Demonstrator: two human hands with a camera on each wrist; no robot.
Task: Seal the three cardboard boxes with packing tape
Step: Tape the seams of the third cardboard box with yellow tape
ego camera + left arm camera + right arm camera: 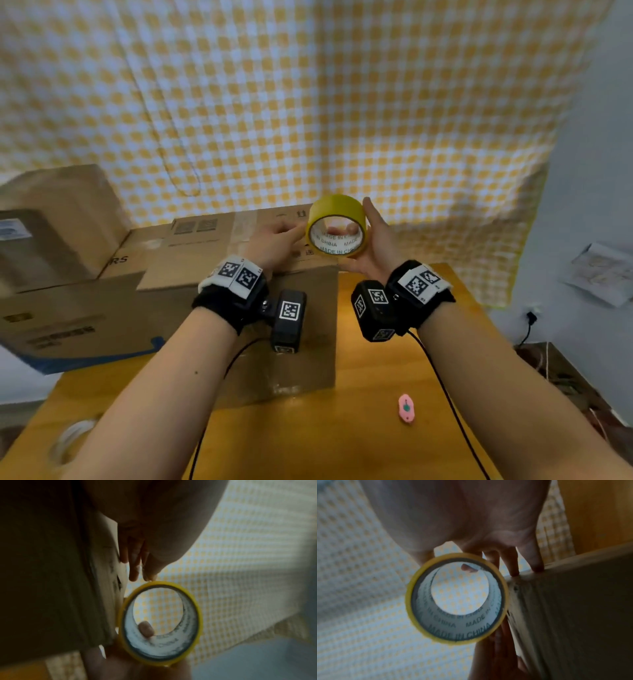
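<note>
Nearest the camera, a clear tape roll (70, 442) lies at the wooden counter's (359, 445) near left corner, half hidden by the left forearm; a small pink cutter (406, 409) lies on the counter to the right, between the two forearms; beyond it a cardboard box (239, 281) stands on the counter, its top flaps shut; above that box's right edge the right hand (378, 245) grips a yellow tape roll (337, 226), held up in the air with its open core facing the camera, thumb under the rim and a fingertip showing inside the white core printed MADE IN CHINA; the left hand (274, 240) reaches to the roll's left side with its fingers extended, the fingertips (133, 573) at the yellow rim, gripping nothing; further left, two more boxes (61, 222) sit stacked; a yellow checked cloth (308, 102) hangs behind everything.
</note>
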